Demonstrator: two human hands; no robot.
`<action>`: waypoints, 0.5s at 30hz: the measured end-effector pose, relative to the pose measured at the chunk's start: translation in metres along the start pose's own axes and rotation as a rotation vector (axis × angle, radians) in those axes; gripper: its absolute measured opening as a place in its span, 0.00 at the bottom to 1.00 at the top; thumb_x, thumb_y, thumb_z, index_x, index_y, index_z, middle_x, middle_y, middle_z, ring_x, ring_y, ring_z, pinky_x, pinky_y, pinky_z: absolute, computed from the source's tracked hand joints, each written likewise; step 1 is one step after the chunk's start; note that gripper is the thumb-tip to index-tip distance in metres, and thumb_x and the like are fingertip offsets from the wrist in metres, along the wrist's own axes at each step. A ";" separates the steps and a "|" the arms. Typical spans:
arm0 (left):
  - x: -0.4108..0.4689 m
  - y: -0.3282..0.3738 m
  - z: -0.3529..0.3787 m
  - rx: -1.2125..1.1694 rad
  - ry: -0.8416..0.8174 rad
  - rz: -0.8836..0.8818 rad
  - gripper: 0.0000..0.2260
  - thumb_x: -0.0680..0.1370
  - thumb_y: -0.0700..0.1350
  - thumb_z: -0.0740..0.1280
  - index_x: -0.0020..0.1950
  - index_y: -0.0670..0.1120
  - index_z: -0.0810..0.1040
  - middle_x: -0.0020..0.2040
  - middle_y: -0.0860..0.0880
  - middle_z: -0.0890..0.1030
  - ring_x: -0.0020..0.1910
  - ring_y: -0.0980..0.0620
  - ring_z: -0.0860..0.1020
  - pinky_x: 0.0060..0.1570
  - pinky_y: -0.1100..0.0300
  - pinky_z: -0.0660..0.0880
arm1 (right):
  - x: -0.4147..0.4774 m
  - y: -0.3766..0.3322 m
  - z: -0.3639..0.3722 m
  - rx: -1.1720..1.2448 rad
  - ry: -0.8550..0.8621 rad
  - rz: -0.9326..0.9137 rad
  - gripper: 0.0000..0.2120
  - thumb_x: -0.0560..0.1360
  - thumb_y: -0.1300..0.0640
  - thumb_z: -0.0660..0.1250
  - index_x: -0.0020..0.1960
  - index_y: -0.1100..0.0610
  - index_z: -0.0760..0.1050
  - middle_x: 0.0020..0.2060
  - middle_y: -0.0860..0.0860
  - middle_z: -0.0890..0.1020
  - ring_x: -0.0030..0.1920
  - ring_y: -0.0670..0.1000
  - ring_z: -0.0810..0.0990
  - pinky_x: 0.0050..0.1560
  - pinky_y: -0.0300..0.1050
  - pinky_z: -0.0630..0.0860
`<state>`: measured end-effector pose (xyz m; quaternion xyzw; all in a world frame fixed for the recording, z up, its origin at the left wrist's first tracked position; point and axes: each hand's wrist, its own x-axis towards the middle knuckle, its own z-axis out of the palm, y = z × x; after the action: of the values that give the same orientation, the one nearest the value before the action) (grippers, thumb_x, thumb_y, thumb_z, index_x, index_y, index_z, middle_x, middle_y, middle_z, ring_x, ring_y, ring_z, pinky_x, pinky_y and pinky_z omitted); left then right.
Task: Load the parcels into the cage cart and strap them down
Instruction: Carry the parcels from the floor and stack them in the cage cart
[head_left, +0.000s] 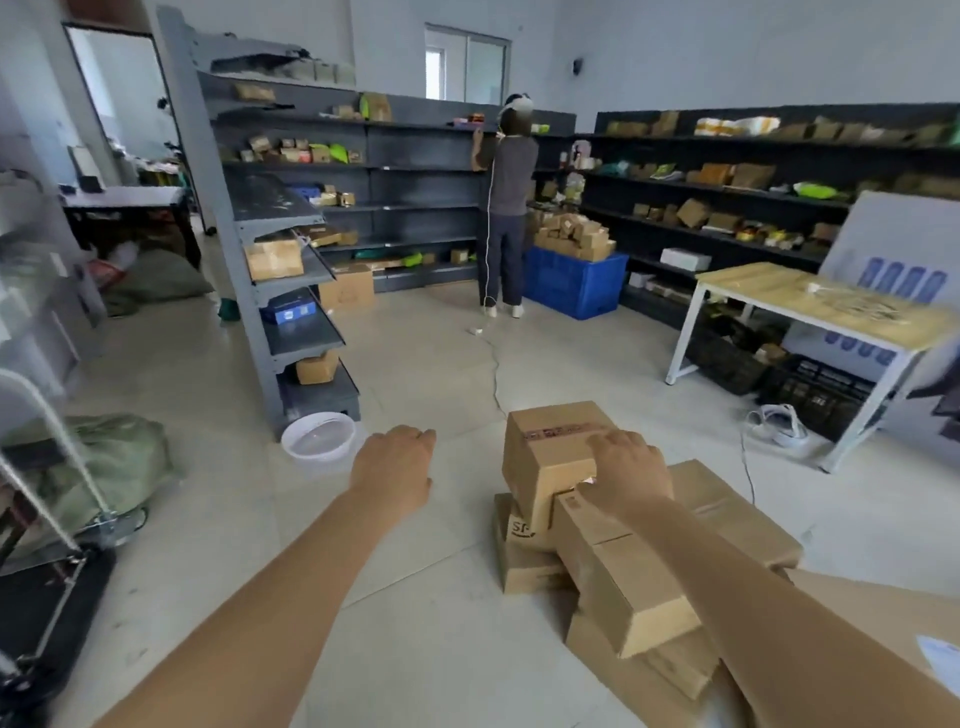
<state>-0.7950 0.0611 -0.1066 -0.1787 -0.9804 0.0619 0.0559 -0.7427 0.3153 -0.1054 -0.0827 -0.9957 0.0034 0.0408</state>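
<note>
A pile of brown cardboard parcels lies on the floor at lower right. The top parcel (545, 457) sits tilted on a longer parcel (623, 587) and a lower one (519, 561). My right hand (626, 475) rests on the near top edge of the top parcel, fingers curled over it. My left hand (397, 465) hangs in the air to the left of the pile, fingers loosely curled, holding nothing. The cart (57, 587), with a dark deck and a metal handle frame, stands at the far left edge, partly cut off.
A grey shelf unit (280, 291) stands ahead left with a white basin (319, 434) at its foot. A person (506, 208) works at the back shelves beside a blue crate (574, 280). A wooden table (810, 306) is right; green sacks (119, 462) lie left.
</note>
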 end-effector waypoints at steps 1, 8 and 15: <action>0.015 0.009 0.004 -0.006 -0.001 0.035 0.21 0.79 0.49 0.64 0.70 0.46 0.66 0.64 0.47 0.74 0.63 0.48 0.73 0.57 0.55 0.70 | 0.006 0.012 0.005 -0.005 -0.015 0.031 0.25 0.75 0.50 0.65 0.70 0.53 0.67 0.67 0.52 0.72 0.69 0.54 0.68 0.67 0.49 0.65; 0.101 0.088 0.034 -0.053 -0.050 0.184 0.24 0.79 0.50 0.63 0.73 0.46 0.65 0.67 0.47 0.73 0.65 0.47 0.72 0.61 0.54 0.70 | 0.036 0.108 0.036 -0.049 -0.096 0.216 0.25 0.76 0.46 0.65 0.70 0.53 0.67 0.65 0.52 0.73 0.68 0.54 0.68 0.67 0.49 0.68; 0.163 0.189 0.075 -0.113 -0.134 0.187 0.19 0.79 0.51 0.65 0.68 0.48 0.70 0.63 0.49 0.76 0.60 0.48 0.76 0.57 0.55 0.73 | 0.067 0.218 0.074 -0.044 -0.158 0.290 0.23 0.75 0.47 0.66 0.68 0.53 0.68 0.63 0.52 0.74 0.65 0.54 0.70 0.63 0.47 0.68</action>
<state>-0.8911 0.2872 -0.1929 -0.2674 -0.9630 0.0234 -0.0258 -0.7785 0.5417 -0.1766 -0.2256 -0.9734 -0.0062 -0.0402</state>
